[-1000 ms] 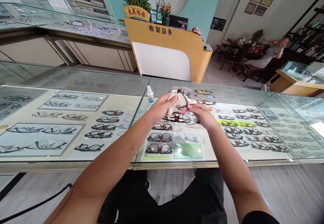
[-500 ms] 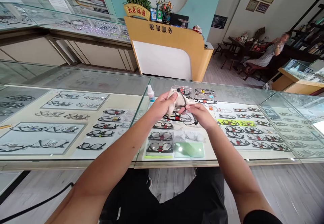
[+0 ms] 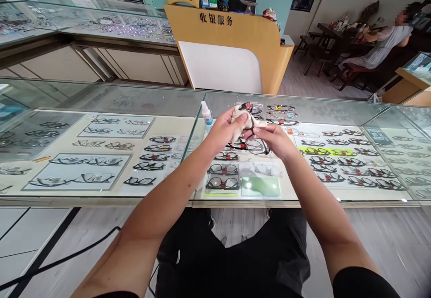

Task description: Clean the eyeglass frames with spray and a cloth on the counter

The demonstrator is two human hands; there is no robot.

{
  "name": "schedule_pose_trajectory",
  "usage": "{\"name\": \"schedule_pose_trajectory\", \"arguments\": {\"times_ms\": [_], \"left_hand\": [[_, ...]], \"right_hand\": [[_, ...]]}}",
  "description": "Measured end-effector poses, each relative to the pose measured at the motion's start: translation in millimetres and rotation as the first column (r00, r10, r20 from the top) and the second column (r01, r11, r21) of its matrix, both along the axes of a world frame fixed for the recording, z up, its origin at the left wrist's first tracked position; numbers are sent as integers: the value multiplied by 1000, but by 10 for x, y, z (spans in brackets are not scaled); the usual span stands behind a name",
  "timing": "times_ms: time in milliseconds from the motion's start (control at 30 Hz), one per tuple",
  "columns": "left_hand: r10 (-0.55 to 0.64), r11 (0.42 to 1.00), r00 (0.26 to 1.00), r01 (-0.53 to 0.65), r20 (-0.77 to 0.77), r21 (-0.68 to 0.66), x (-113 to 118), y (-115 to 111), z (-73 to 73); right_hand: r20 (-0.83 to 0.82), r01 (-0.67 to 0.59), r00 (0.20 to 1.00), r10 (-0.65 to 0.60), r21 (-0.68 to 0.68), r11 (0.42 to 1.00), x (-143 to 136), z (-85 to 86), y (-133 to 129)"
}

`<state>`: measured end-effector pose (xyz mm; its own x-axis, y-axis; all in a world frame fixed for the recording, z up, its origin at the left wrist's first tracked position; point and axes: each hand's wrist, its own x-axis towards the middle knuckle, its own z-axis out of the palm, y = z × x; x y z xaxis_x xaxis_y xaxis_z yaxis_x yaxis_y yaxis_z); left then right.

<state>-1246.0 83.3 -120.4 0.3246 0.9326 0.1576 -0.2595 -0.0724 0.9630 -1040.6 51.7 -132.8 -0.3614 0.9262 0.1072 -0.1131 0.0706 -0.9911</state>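
From where I stood, the left hand was closed on a white cloth against black-rimmed eyeglasses, pinched at the frame by the right hand. Near the left grip stood a spray bottle.

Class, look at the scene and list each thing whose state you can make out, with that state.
Held glasses: tilted, one lens bare, the other partly behind the cloth
Cloth: crumpled, bunched against the glasses
Left hand: closed on the cloth
Right hand: pinching the frame
Spray bottle: upright
Green sheet: flat
Yellow pencil: lying down
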Motion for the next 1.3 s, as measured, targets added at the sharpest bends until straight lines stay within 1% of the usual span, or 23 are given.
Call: {"name": "schedule_pose_trajectory", "arguments": {"times_ms": [67,133,200,267,333,400,467,533,633,700,767,867,967,1033,1167,1233,1300], "left_hand": [[-1,1000,999,2,48,-17,-16,38,-12],[-43,999,995,45,87,-24,-30,48,4],[-100,995,991,99,87,7,-25,24,33],[-117,992,991,114,65,57,4,-19,49],[-63,995,997,59,53,77,45,-50,32],[6,998,999,-9,49,59,73,-44,-12],[24,999,998,-25,54,26,71,-3,-57],[-8,1000,997,8,73,-8,43,46,-74],[-89,995,990,93,105,-30,2,63,-25],[-165,986,980,167,110,-13,3,28,30],[-208,978,971,208,120,14,25,-17,62],[-183,983,976,182,123,16,59,-47,36],[-131,991,987,134,90,-26,64,-25,-31],[-120,990,987,127,109,-68,61,-5,-48],[-116,978,973,148,200,-148,65,22,-1],[-112,975,974,146,197,-165,62,45,16],[-90,979,981,119,174,-164,52,74,7]], "right_hand": [[-18,27,999,-28,-4,1000,26,23,9],[-58,35,998,-36,-13,999,36,45,14],[-83,25,996,-26,-20,999,20,57,9],[-66,12,998,-13,-19,1000,-17,55,-10],[-15,-5,1000,4,-11,1000,-59,43,-34],[32,-29,999,29,-2,1000,-84,28,-52],[51,-40,998,40,5,999,-74,19,-51],[35,-18,999,18,14,1000,-31,18,-28],[0,35,999,-35,24,999,44,31,13],[5,37,999,-37,19,999,58,48,21],[26,17,1000,-17,18,1000,38,68,5],[62,-13,998,10,47,999,-6,96,-33],[87,-17,996,11,74,997,-1,97,-43],[85,-8,996,1,78,997,29,79,-28],[41,23,999,-26,72,997,83,47,8],[25,27,999,-29,72,997,93,53,9],[17,41,999,-42,77,996,94,72,0]]}}
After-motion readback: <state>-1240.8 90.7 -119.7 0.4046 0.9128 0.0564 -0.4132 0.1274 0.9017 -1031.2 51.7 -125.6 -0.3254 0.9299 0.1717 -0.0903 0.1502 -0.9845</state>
